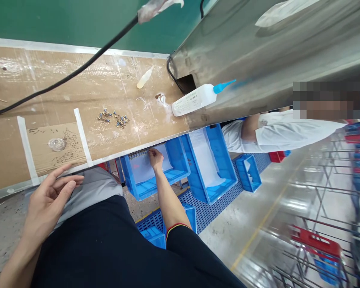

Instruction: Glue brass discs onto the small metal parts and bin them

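Two hands: both mine and well apart, my left hand (49, 196) by the edge of the bench (108, 88), my right hand (156, 159) down in a blue bin (181, 157).
Left: released, fingers loosely curled, thumb apart from them, hanging just above my lap.
Right: here's the action, fingertips drawn together at the end of a row of small metal parts (138, 153); whether I have one pinched there I cannot tell, they're too tiny from up here.
Row: set side by side in the blue bin, close under the bench edge, next to white paper (144, 170).
Loose pieces: up on the bench, little brass-and-blue fittings (120, 121) lie in two small clusters.
Tape: two white strips (82, 138) cross the cardboard, and between them sits a clear round item (57, 144) beside dark specks.
Bottles: a white bottle (195, 100) with a blue nozzle near the steel panel (243, 60), a small bottle (145, 78) farther back.
Cable: a black cable (87, 66) sweeps across above it all.
Neighbour: a white sleeve (288, 132) shows past the second bin (195, 172), off to my right.
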A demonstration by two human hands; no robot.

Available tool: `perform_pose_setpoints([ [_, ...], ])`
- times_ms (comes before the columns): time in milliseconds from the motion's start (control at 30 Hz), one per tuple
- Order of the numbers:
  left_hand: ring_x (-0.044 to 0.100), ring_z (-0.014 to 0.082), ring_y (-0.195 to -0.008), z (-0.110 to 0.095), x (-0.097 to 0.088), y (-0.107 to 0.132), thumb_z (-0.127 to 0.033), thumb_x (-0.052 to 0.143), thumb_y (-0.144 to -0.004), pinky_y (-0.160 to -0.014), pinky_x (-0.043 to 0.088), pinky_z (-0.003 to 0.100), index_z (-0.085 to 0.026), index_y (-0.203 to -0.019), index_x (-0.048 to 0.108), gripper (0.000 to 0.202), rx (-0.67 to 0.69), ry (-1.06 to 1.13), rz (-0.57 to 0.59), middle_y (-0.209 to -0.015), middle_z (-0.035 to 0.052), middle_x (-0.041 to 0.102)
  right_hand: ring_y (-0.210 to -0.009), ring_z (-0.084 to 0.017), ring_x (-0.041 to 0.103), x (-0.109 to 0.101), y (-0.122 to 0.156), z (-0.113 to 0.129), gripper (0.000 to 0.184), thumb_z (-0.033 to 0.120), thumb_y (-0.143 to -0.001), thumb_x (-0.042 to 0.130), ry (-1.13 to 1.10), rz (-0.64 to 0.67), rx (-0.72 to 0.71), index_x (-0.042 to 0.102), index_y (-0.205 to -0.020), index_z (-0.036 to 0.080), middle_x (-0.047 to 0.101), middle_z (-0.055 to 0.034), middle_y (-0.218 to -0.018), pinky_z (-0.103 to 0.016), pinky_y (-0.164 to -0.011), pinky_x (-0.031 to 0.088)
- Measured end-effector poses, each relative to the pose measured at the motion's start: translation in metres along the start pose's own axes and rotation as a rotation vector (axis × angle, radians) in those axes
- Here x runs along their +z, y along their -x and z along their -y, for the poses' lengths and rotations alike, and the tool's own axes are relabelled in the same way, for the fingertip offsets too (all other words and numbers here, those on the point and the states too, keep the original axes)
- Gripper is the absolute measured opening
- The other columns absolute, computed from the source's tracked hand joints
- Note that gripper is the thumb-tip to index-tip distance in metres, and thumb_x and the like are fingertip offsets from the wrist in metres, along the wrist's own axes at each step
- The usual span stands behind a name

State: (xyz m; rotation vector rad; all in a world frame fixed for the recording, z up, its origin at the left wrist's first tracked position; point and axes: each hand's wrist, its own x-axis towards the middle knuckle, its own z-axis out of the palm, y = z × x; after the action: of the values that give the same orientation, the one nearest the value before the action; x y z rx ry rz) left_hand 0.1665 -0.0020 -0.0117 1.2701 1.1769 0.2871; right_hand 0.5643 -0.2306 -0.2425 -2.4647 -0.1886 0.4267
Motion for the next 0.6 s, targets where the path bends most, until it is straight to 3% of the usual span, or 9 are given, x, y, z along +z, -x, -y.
perform_pose_setpoints([
  [67, 0.087, 0.0365, -0.126, 0.000, -0.002, 0.000, -0.063, 0.091, -0.100, -0.125, 0.066, 0.056, -0.027, -0.161, 0.072, 0.073, -0.005, 0.013, -0.008, -0.123, 0.0097, 0.092, -0.108, -0.024, 0.080, -0.008, 0.010, 0.007, 0.039, 0.056, -0.115, 0.074, -0.040, -0.108, -0.038, 0.079, -0.122, 0.018, 0.084, -0.0092, -0.121, -0.044, -0.101, 0.069],
  [133, 0.086, 0.0363, -0.126, -0.001, -0.003, 0.001, -0.064, 0.091, -0.100, -0.126, 0.065, 0.057, -0.027, -0.162, 0.072, 0.074, -0.016, 0.028, -0.017, -0.123, 0.0096, 0.092, -0.098, -0.026, 0.079, -0.020, 0.024, 0.019, 0.050, 0.062, -0.118, 0.057, -0.089, -0.255, -0.081, 0.079, -0.112, 0.017, 0.083, -0.0099, -0.101, -0.041, -0.095, 0.066],
  [233, 0.086, 0.0372, -0.125, 0.000, -0.006, 0.002, -0.065, 0.091, -0.100, -0.127, 0.062, 0.060, -0.025, -0.161, 0.072, 0.075, -0.025, 0.050, -0.023, -0.123, 0.0107, 0.092, -0.090, -0.025, 0.074, -0.039, 0.048, 0.051, 0.062, 0.065, -0.118, 0.039, -0.168, -0.438, -0.174, 0.077, -0.118, 0.016, 0.079, -0.0087, -0.094, -0.040, -0.091, 0.061],
  [300, 0.085, 0.0377, -0.126, 0.003, -0.007, 0.001, -0.066, 0.091, -0.100, -0.128, 0.061, 0.061, -0.025, -0.161, 0.072, 0.075, -0.030, 0.057, -0.018, -0.123, 0.0112, 0.092, -0.087, -0.023, 0.073, -0.047, 0.062, 0.085, 0.058, 0.067, -0.117, 0.046, -0.213, -0.453, -0.261, 0.078, -0.121, 0.019, 0.078, -0.0066, -0.096, -0.039, -0.092, 0.062],
  [367, 0.085, 0.0381, -0.126, 0.008, -0.010, 0.000, -0.066, 0.090, -0.100, -0.128, 0.061, 0.061, -0.026, -0.161, 0.073, 0.075, -0.019, 0.049, -0.016, -0.125, 0.0116, 0.091, -0.091, -0.021, 0.075, -0.048, 0.071, 0.127, 0.049, 0.067, -0.112, 0.062, -0.250, -0.325, -0.394, 0.082, -0.119, 0.022, 0.081, -0.0055, -0.103, -0.038, -0.093, 0.063],
  [433, 0.087, 0.0377, -0.124, 0.015, -0.015, 0.000, -0.066, 0.090, -0.100, -0.123, 0.066, 0.058, -0.028, -0.160, 0.074, 0.073, 0.017, 0.043, -0.021, -0.124, 0.0113, 0.092, -0.101, -0.021, 0.079, -0.041, 0.075, 0.172, 0.037, 0.060, -0.110, 0.073, -0.280, -0.099, -0.597, 0.085, -0.118, 0.026, 0.085, -0.0056, -0.113, -0.038, -0.098, 0.064],
  [533, 0.088, 0.0367, -0.121, 0.020, -0.024, 0.003, -0.064, 0.090, -0.099, -0.116, 0.071, 0.051, -0.029, -0.155, 0.077, 0.067, 0.061, 0.051, -0.067, -0.122, 0.0098, 0.092, -0.112, -0.023, 0.079, -0.023, 0.072, 0.232, 0.022, 0.043, -0.113, 0.071, -0.229, 0.183, -0.893, 0.087, -0.119, 0.028, 0.087, -0.0053, -0.121, -0.040, -0.104, 0.063],
  [600, 0.088, 0.0370, -0.119, 0.021, -0.033, 0.009, -0.065, 0.090, -0.099, -0.121, 0.068, 0.055, -0.030, -0.153, 0.079, 0.066, 0.050, 0.059, -0.132, -0.121, 0.0092, 0.092, -0.113, -0.024, 0.077, -0.008, 0.066, 0.260, 0.020, 0.035, -0.113, 0.069, -0.097, 0.243, -0.984, 0.088, -0.115, 0.028, 0.088, -0.0047, -0.118, -0.042, -0.107, 0.061],
])
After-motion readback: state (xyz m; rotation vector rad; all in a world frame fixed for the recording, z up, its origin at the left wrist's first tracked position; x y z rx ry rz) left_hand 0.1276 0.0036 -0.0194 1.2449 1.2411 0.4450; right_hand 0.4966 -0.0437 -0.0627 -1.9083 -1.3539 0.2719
